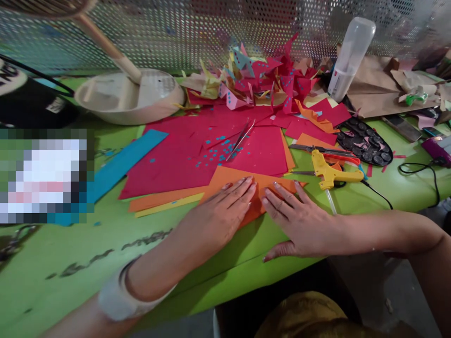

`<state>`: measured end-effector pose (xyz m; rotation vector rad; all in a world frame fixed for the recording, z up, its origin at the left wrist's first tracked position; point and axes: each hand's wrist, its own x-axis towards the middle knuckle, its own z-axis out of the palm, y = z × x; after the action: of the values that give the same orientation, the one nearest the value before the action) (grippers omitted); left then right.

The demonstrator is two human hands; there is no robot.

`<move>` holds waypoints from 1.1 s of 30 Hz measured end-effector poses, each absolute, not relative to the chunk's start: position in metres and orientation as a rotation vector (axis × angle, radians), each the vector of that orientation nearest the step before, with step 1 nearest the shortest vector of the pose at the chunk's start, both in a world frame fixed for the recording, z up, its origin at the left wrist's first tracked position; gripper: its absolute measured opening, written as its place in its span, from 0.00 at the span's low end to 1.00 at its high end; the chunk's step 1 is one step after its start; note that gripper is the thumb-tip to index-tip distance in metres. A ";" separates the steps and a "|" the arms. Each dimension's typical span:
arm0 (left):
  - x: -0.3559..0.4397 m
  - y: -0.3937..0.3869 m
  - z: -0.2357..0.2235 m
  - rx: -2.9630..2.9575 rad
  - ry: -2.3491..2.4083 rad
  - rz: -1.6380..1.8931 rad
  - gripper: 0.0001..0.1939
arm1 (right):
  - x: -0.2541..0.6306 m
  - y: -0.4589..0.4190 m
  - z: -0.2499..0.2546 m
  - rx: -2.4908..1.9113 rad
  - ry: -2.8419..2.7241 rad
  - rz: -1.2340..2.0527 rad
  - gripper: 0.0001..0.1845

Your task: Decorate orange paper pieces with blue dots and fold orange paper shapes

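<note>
Orange paper (219,179) lies under our two hands, at the near edge of a large red sheet (262,148).
Our left hand (225,211) lies flat, fingers mostly together; our right hand (299,218) is palm down, fingers spread, thumb out to the side. Right of the red sheet rests a yellow glue gun (326,173); at the red sheet's far edge, folded paper shapes (246,70). We judge this step to be smoothing or creasing; the next move seems to call for even pressure and lined-up edges.
</note>
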<state>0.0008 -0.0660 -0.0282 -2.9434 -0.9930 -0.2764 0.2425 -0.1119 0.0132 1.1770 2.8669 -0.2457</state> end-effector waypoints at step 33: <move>0.007 -0.067 -0.015 -3.050 -1.045 -0.358 0.28 | 0.242 -0.112 0.007 1.251 2.923 -0.087 0.51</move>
<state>0.0075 -0.0671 -0.0146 -3.0504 -1.0454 -0.3578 0.2418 -0.1118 0.0073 1.2512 2.9227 -0.0865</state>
